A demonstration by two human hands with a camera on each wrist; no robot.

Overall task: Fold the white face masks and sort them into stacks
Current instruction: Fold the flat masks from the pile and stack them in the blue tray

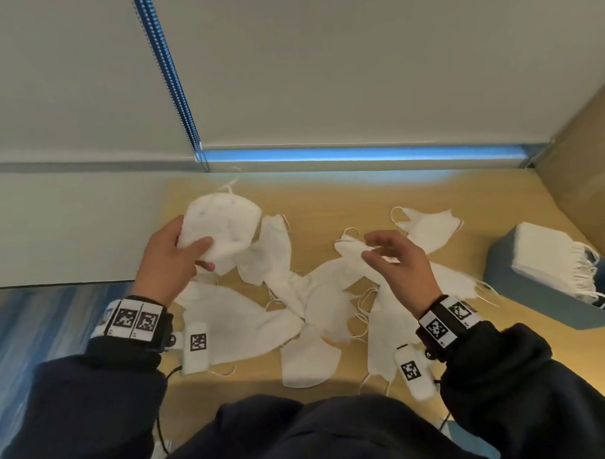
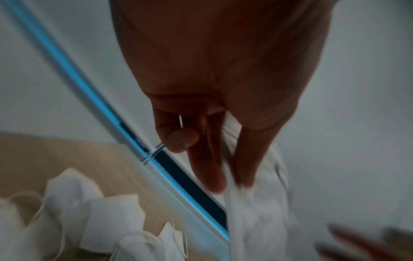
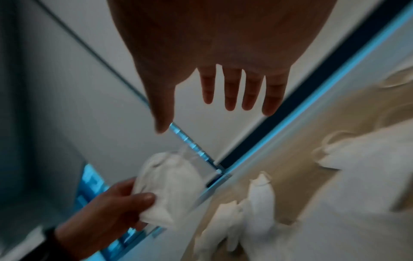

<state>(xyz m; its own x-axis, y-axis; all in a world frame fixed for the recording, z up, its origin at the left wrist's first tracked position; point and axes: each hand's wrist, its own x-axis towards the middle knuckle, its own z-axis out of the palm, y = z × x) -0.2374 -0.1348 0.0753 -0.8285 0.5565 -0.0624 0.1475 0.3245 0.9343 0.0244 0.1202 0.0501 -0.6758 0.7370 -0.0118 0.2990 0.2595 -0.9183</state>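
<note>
My left hand (image 1: 178, 254) holds a white face mask (image 1: 222, 228) up above the table's left side, thumb across its front and fingers behind; the left wrist view shows the held mask (image 2: 257, 211) pinched between thumb and fingers. My right hand (image 1: 391, 257) hovers over the middle of the table with fingers spread and relaxed, holding nothing; the right wrist view shows its straight fingers (image 3: 232, 91) and the left hand's mask (image 3: 170, 185) beyond. Several loose masks (image 1: 313, 297) lie scattered on the wooden table (image 1: 482, 202). A stack of folded masks (image 1: 549, 255) sits at the right.
The stack rests on a blue box (image 1: 522, 290) at the table's right edge. A brown cardboard wall (image 1: 587, 171) rises at the far right. A window blind with a beaded cord (image 1: 172, 82) hangs behind the table. White sensor units (image 1: 195, 346) dangle from my wrists.
</note>
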